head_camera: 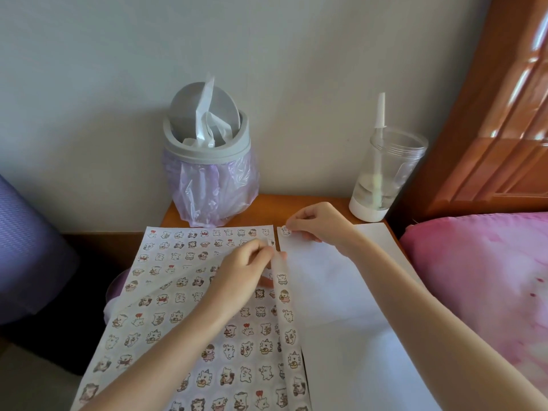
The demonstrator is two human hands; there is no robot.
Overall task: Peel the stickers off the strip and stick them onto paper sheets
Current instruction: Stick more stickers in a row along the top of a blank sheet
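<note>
At the top left corner of the white paper (326,280), R hand (318,223) pinches a small round sticker (285,231) w/ thumb & finger. It sits just left of the fingertips, on the paper. L hand (243,272) pinches the far end of the strip (286,315). It's long & thin and runs back toward the person, between the white paper & the full sheets (178,262).

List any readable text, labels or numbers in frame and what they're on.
None readable.
The sticker sheet and sticker strip: cartoon animal drawings only, no lettering visible.
The sticker in the right hand: drawing only.
The plastic cup, trash bin, paper sheet: no label or print visible.
</note>
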